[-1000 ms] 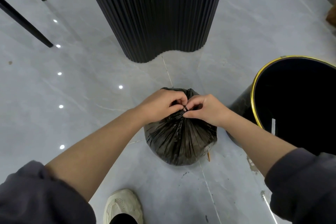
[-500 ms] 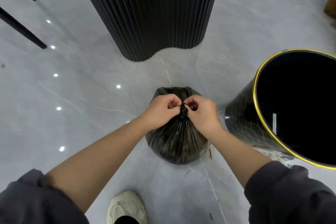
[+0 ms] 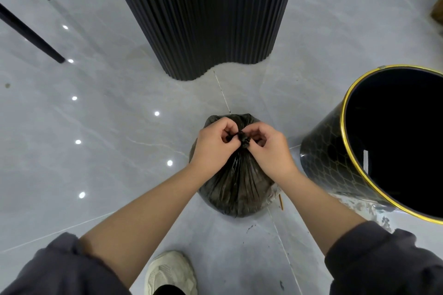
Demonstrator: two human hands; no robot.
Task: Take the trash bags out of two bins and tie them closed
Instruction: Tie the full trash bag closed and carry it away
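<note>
A full black trash bag [image 3: 236, 189] sits on the grey floor in the middle of the view, its neck gathered into a small knot [image 3: 244, 139] on top. My left hand [image 3: 215, 143] pinches bag plastic on the knot's left side. My right hand [image 3: 271, 148] pinches the knot from the right with curled fingers. To the right stands a black bin [image 3: 328, 163] with a gold rim and a gold net pattern; its inside looks dark and no bag shows in it.
A tall black ribbed column [image 3: 203, 14] rises just behind the bag. Two thin black legs [image 3: 31, 33] slant at the far left. My pale shoe [image 3: 171, 273] stands below the bag. A small orange stick [image 3: 281, 202] lies beside the bag.
The view has shifted left, so the bin shows more fully at the right. Both hands stayed at the bag's neck, and the knot now shows as a tight lump between them.
</note>
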